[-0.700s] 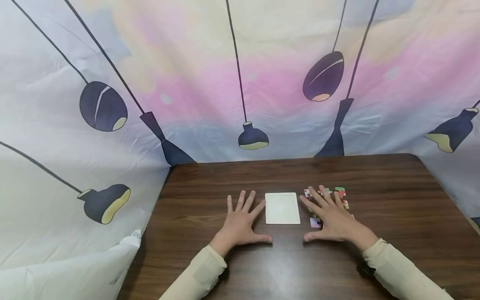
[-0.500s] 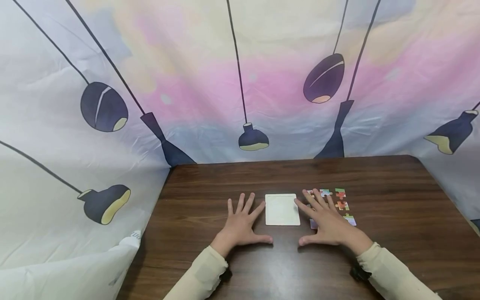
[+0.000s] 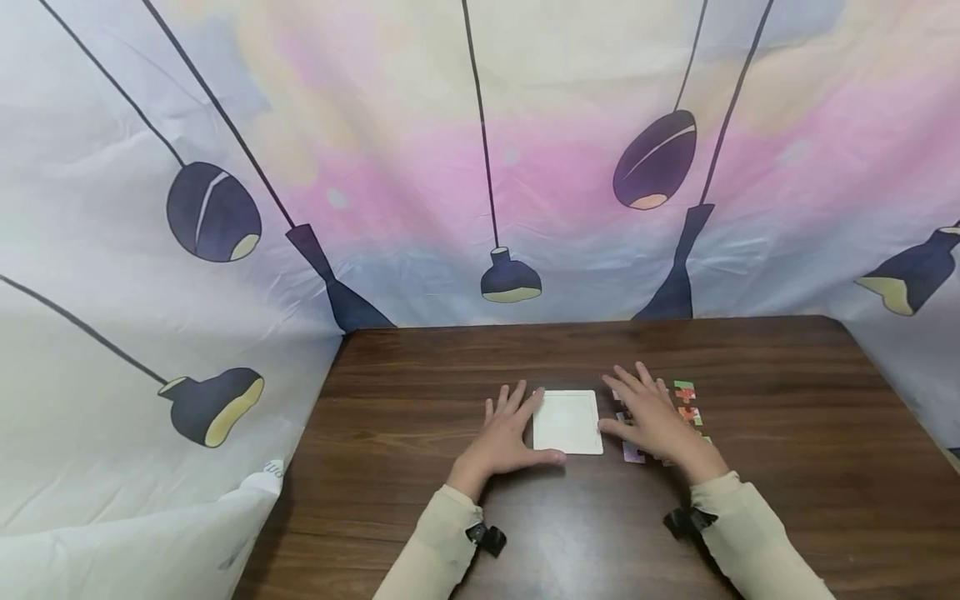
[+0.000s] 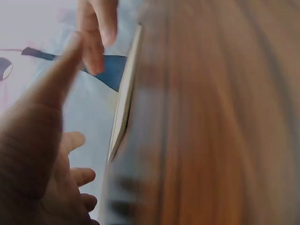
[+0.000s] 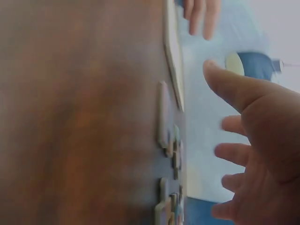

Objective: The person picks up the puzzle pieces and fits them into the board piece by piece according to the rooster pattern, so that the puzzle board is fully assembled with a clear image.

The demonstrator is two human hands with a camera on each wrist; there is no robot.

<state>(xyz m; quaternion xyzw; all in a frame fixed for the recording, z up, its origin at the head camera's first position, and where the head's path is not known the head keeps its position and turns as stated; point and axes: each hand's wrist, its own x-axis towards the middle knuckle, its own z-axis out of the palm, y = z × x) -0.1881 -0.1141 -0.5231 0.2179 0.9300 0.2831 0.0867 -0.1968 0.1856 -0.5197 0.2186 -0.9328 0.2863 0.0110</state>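
Note:
A flat white square puzzle tray [image 3: 568, 423] lies on the wooden table between both hands. My left hand [image 3: 504, 442] hovers at its left edge, fingers spread, index fingertip over the far left corner and thumb near the front edge. To the right, my right hand [image 3: 660, 423] is above several colourful jigsaw pieces [image 3: 686, 414], its fingers straight and its thumb pointing at the tray's right edge. The hand covers part of the pieces. In the right wrist view, loose puzzle pieces [image 5: 164, 117] lie flat beside the tray [image 5: 173, 56], below the spread fingers. Neither hand holds anything.
The dark wooden table [image 3: 420, 375] reaches back to a cloth backdrop [image 3: 420, 208] printed with hanging lamps. At the left a fold of white cloth [image 3: 135, 533] hangs beside the table edge. A black wrist camera [image 3: 487, 537] sits under the left sleeve.
My left hand has moved right, up to the tray's edge. The right hand has shifted and turned, its thumb now near the tray's right side. The tray and pieces lie as before.

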